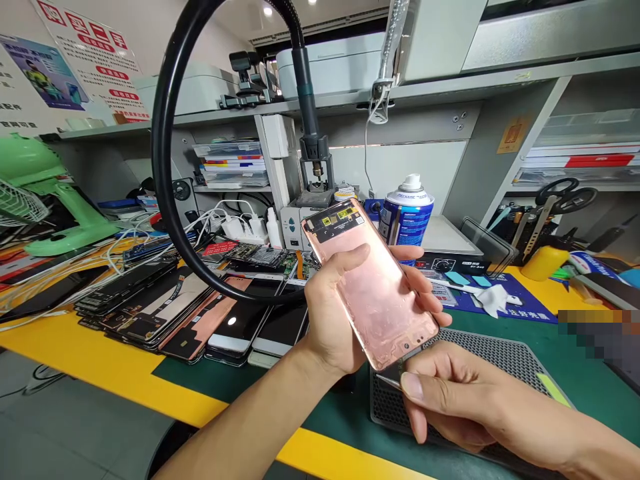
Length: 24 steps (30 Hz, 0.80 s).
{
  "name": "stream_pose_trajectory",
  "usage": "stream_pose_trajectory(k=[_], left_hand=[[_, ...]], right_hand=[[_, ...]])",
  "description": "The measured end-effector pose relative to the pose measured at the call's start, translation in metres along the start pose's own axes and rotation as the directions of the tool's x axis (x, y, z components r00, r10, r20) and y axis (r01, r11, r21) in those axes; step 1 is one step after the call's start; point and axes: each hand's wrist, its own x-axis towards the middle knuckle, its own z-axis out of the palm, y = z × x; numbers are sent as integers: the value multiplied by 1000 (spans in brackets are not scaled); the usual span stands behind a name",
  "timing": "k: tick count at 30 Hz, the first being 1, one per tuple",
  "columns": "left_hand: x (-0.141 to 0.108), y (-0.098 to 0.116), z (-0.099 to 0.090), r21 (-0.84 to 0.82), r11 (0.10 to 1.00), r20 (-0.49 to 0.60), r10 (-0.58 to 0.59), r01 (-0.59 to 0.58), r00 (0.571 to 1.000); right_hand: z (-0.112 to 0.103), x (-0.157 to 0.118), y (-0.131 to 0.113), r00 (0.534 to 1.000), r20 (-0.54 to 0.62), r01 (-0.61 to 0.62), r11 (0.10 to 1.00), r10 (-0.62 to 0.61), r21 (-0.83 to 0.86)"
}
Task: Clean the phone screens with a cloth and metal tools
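A phone screen panel with a copper-coloured back [375, 293] lies tilted across the palm of my left hand [333, 313]. The left thumb presses on its back, and the fingers wrap round the right edge. A black strip with yellow marks crosses its upper end. My right hand [450, 393] pinches a thin pointed metal tool [389, 381] just below the panel's lower end. The tool's tip points left; most of it is hidden in the fingers. Beneath the right hand is a black perforated mat [500, 353].
Stacked phone screens [150, 300] cover the left of the bench, beside white-backed phones [245, 320]. A black hose [163, 147] arches over them. Behind my left hand stands a blue spray can [407, 217]. A yellow bottle [545, 261], scissors [565, 197] and a green fan [65, 193] are farther out.
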Motion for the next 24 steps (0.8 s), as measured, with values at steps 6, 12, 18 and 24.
stream_pose_trajectory(k=[6,12,18,24], left_hand=[[-1,0,0,15,1000,-5,16,-15,1000],[0,-1,1,12,1000,-5,19,-18,1000],[0,-1,-1,8,1000,-11,18,-18,1000],[0,-1,-1,14,1000,-6,27,-26,1000]], right_hand=[[0,-1,1,999,-36,0,1000,1,12],[0,0,1,999,-52,-8,1000,9,7],[0,-1,-1,999,-41,-11,1000,11,9],[0,0,0,999,-40,-12,1000,12,1]])
